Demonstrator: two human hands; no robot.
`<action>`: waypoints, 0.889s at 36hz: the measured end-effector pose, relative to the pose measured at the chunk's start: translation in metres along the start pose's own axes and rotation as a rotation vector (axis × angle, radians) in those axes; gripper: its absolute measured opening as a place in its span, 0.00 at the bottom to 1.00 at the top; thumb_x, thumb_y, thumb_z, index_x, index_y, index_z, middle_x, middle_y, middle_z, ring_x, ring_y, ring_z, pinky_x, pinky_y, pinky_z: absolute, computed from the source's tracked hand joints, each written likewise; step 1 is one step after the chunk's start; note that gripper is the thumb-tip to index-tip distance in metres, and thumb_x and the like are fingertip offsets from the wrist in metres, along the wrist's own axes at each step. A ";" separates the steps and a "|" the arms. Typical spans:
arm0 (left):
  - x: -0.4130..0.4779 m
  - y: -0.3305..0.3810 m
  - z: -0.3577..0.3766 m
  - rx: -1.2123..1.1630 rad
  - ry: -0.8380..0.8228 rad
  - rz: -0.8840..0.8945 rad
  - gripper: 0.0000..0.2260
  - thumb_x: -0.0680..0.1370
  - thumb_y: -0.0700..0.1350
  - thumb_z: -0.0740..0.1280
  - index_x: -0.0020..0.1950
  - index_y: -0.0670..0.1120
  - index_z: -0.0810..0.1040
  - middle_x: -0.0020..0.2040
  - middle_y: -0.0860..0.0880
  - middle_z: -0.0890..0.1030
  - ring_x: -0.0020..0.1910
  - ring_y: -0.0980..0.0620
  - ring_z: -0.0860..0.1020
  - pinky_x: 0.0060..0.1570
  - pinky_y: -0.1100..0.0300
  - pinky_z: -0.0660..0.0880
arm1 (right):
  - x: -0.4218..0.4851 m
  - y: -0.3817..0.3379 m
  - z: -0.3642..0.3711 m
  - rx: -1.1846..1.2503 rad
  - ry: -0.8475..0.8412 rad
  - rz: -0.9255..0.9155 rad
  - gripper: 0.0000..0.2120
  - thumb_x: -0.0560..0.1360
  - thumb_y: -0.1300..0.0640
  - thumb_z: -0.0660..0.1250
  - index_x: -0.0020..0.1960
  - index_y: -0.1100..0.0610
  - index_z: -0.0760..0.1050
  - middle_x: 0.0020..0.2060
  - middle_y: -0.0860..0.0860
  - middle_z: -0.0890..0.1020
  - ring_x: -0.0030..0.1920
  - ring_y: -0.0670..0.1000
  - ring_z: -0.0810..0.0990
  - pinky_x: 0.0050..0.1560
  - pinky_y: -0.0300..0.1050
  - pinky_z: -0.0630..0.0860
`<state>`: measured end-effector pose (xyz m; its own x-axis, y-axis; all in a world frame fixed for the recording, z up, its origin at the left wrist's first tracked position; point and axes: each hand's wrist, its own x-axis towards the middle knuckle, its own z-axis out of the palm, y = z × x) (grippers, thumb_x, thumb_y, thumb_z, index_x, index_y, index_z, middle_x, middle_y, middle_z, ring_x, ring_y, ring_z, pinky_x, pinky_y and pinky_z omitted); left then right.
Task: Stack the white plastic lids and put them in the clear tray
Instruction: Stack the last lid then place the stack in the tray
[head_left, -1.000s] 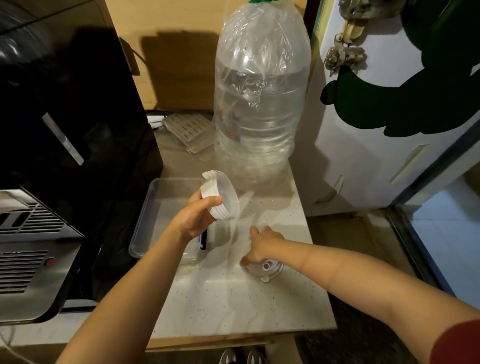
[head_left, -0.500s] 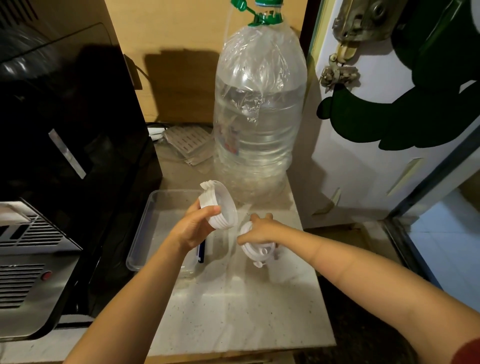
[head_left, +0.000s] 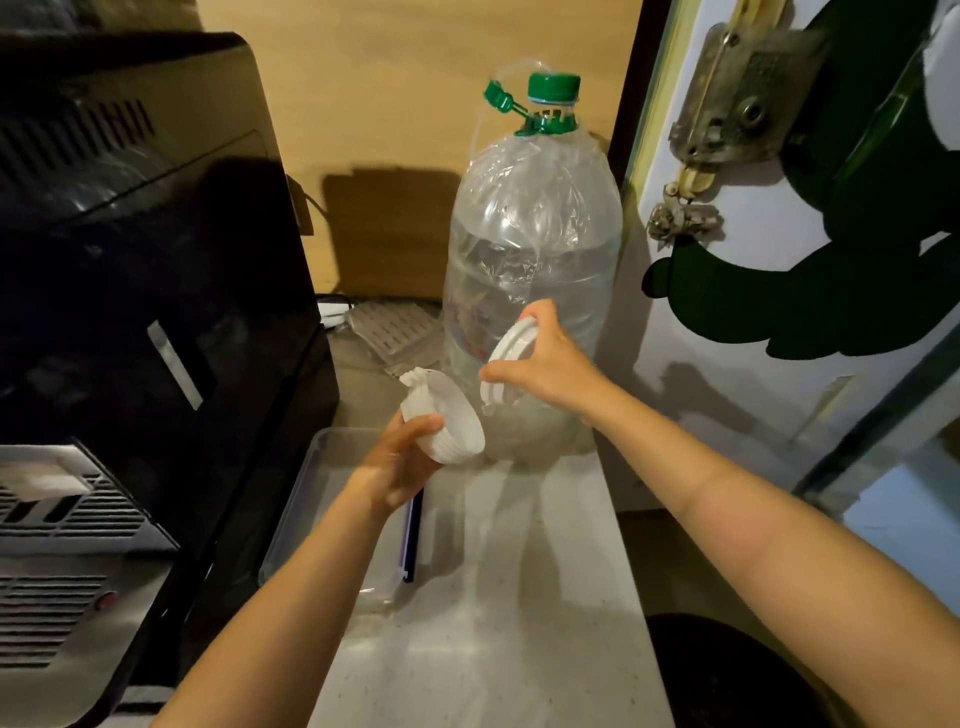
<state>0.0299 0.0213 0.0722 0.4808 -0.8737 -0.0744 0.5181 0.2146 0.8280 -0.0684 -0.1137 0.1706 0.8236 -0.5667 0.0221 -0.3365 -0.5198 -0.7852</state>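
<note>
My left hand (head_left: 399, 456) grips a stack of white plastic lids (head_left: 448, 418), tilted with the open side facing right, above the clear tray (head_left: 306, 486). A single white lid (head_left: 511, 345) is pinched by its rim in my right hand (head_left: 545, 364), raised and tilted a short way to the right of the stack. The two do not touch. The tray sits on the pale counter (head_left: 498, 623) beside the black appliance, with a dark blue strip along its right side.
A large clear water bottle (head_left: 530, 260) with a green cap stands just behind my hands. A black appliance (head_left: 130, 312) fills the left. A white door (head_left: 779, 312) with green shapes is on the right. Flat plastic pieces (head_left: 395, 325) lie behind the tray.
My right hand picked the single lid up off the counter and raised it toward the stack. My left hand kept the stack roughly where it was; the camera tilted up.
</note>
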 end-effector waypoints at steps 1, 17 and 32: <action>0.001 0.001 0.001 -0.016 -0.003 0.003 0.43 0.43 0.51 0.81 0.55 0.49 0.71 0.48 0.45 0.75 0.42 0.51 0.81 0.36 0.59 0.80 | -0.001 -0.003 0.000 0.053 0.035 -0.037 0.28 0.66 0.52 0.74 0.54 0.52 0.56 0.54 0.55 0.69 0.50 0.55 0.72 0.37 0.41 0.68; 0.007 0.011 0.001 -0.153 -0.045 0.014 0.41 0.48 0.48 0.82 0.59 0.47 0.73 0.47 0.45 0.83 0.44 0.50 0.82 0.40 0.57 0.81 | -0.006 0.013 0.054 0.761 0.070 -0.070 0.30 0.55 0.58 0.77 0.48 0.51 0.62 0.62 0.50 0.69 0.61 0.50 0.71 0.61 0.47 0.74; 0.005 0.022 -0.007 -0.118 -0.071 0.040 0.42 0.51 0.49 0.82 0.62 0.45 0.70 0.51 0.43 0.79 0.48 0.48 0.82 0.43 0.55 0.81 | 0.001 0.024 0.061 0.565 -0.249 -0.097 0.43 0.55 0.58 0.77 0.66 0.49 0.61 0.60 0.45 0.70 0.59 0.44 0.71 0.52 0.34 0.75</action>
<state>0.0486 0.0250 0.0865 0.4535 -0.8913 -0.0001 0.5812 0.2957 0.7581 -0.0479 -0.0879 0.1138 0.9430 -0.3322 0.0186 -0.0173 -0.1046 -0.9944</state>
